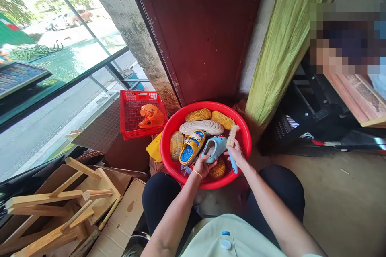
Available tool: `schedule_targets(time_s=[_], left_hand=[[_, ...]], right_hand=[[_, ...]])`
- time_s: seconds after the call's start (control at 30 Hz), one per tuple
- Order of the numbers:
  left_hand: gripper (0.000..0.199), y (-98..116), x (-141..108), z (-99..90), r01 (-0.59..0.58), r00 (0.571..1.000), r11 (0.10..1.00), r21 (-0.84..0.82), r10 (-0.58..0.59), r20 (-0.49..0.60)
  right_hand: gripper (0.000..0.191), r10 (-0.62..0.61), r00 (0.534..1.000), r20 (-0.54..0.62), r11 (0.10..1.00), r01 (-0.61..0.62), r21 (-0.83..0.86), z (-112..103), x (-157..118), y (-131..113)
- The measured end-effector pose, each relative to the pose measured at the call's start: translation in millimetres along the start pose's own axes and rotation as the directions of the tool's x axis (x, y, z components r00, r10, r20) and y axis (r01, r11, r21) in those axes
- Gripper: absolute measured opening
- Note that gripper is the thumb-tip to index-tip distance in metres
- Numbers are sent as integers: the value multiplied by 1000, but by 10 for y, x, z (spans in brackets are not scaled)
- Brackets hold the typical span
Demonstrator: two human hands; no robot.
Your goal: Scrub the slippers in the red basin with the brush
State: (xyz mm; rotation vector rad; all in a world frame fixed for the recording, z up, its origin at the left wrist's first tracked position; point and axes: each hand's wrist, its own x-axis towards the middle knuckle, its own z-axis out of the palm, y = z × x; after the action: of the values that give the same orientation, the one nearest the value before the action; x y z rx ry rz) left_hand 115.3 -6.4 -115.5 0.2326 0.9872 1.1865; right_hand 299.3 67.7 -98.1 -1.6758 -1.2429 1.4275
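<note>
My left hand (203, 165) grips the heel end of a light blue clog (217, 147) above a round red basin (245, 128). In my right hand (237, 154) is a scrub brush (233, 136) with pale bristles and a blue handle, held just right of the clog. A yellow clog with a blue cartoon pattern (193, 146) lies in the basin left of the blue one. Around them in the basin are several shoes with soles up, among them a whitish sole (201, 127) and a tan one (198, 115).
A red plastic crate (126, 126) holding an orange plastic bag (152, 115) stands left of the basin. Wooden stools (60, 198) lie on cardboard at lower left. Behind the basin is a dark red door (208, 40); a green curtain (271, 56) hangs at right.
</note>
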Motion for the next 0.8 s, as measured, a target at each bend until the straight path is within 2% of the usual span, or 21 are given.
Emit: schedule_targets(time_s=[0.07, 0.13, 0.3, 0.4, 0.47, 0.53, 0.6, 0.67, 0.8], left_hand=[[61, -5, -2, 1, 11, 1000, 1000, 16, -11, -8], [61, -22, 5, 13, 2, 998, 1000, 22, 0, -69], [43, -58, 77, 50, 2, 982, 998, -56, -12, -187], [37, -79, 148, 47, 37, 976, 990, -139, -66, -209], [36, -107, 196, 43, 47, 969, 982, -183, -89, -230], [35, -139, 232, 47, 34, 967, 977, -209, -85, -238], [35, -164, 248, 53, 16, 969, 975, -221, -70, -237], [38, -172, 243, 48, 14, 968, 974, -224, -69, -242], [51, -143, 210, -4, 53, 968, 984, -171, -92, -232]], right_hand=[[68, -14, 1000, 15, 1000, 14, -21, -28, -4, -43], [62, -12, 997, 73, 995, 19, -95, -41, -23, -83], [38, 31, 976, 216, 963, 30, -270, 11, -222, -115], [37, -48, 941, 335, 886, 195, -421, 69, -494, -78], [46, -133, 901, 412, 784, 350, -512, 122, -710, -41], [54, -172, 877, 449, 690, 432, -580, 180, -891, -12], [58, -158, 871, 465, 614, 456, -645, 216, -975, -9], [59, -127, 880, 457, 547, 447, -708, 205, -934, -40], [61, -87, 954, 285, 442, 294, -847, 54, -589, -162]])
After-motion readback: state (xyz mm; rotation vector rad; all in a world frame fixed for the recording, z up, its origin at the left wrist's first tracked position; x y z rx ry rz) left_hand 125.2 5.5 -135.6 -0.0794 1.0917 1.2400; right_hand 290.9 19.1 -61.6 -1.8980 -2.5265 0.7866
